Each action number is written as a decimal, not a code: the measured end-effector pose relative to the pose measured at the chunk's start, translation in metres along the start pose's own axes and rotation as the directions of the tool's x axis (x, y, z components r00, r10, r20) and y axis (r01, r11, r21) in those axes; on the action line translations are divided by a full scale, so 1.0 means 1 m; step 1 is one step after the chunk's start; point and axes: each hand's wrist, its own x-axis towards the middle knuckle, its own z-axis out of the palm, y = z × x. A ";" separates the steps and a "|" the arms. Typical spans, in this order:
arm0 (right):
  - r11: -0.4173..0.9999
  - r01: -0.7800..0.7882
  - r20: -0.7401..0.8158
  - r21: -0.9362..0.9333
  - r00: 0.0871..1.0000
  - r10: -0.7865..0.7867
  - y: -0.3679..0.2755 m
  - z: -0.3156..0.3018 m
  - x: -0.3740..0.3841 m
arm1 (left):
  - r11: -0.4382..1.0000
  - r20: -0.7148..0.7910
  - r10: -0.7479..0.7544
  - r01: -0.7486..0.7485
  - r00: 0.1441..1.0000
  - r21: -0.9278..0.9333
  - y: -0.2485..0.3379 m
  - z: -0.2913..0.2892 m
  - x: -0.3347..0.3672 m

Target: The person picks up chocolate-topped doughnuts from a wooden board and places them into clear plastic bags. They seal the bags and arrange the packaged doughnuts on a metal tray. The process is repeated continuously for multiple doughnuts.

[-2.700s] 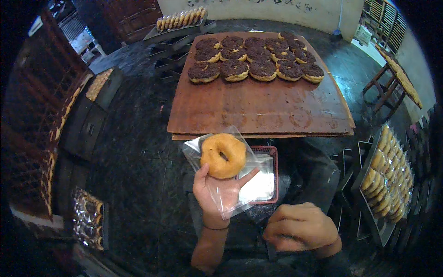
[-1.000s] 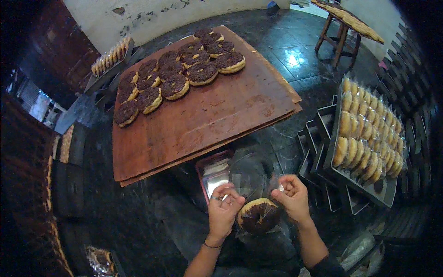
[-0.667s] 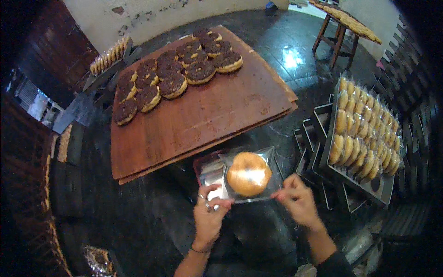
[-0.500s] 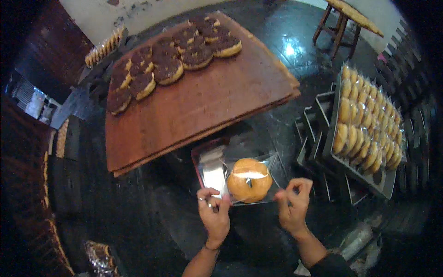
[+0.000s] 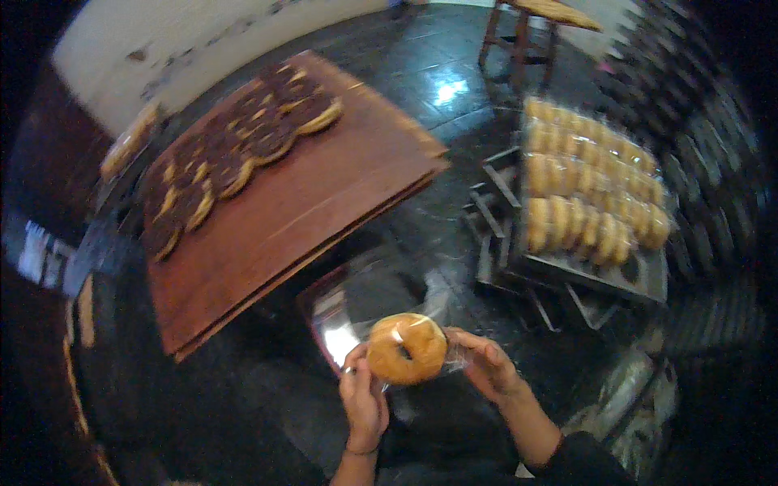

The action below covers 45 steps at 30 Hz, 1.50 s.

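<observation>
A golden, ring-shaped donut (image 5: 423, 366) in clear plastic is held up between my hands. My left hand (image 5: 363, 403), wearing a ring, is closed on its left edge with the thumb and fingers. On the other side, my right hand (image 5: 492, 374) has its fingers drawn together on the loose end of the clear plastic bag (image 5: 459, 356). Slight blur hides the exact pinch. Just beyond the donut lies a flat, shiny tray with a reddish rim (image 5: 305, 304), partly hidden by my left hand and the donut.
Chocolate-topped donuts (image 5: 243, 146) lie along the far left of a brown wooden board (image 5: 284, 223). To the right, wrapped donuts (image 5: 587, 174) fill rows on a metal tray (image 5: 648, 279) atop stacked trays. Clear plastic (image 5: 628, 405) lies at lower right; a wooden stool (image 5: 523, 36) stands behind.
The donut has been lifted off the shiny tray toward me and tilted, with the plastic gathered closer round it. Both hands have moved in nearer to it. The whole view has shifted.
</observation>
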 end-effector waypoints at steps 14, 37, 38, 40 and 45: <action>0.402 0.478 -0.468 -0.781 -0.020 -0.884 -0.182 -0.097 -0.096 | 0.975 0.144 0.093 -0.119 0.985 0.187 0.032 -0.020 0.001; 0.216 0.185 -0.178 -0.959 0.204 -0.963 -0.147 -0.057 0.006 | 0.917 0.003 -0.047 0.042 0.999 0.396 0.010 -0.058 0.015; 0.211 0.380 -0.024 -0.900 0.440 -0.898 -0.125 -0.027 0.015 | 0.848 0.059 -0.006 -0.026 0.998 0.530 -0.004 -0.070 0.023; 0.322 0.454 0.188 -0.831 0.773 -0.606 -0.062 0.023 0.054 | 0.818 0.017 -0.033 0.017 0.999 0.575 -0.037 -0.095 0.029; 0.129 0.148 0.193 -0.981 0.846 0.496 0.149 0.034 0.214 | 0.656 -0.029 -0.397 0.305 0.918 0.690 -0.076 -0.132 0.046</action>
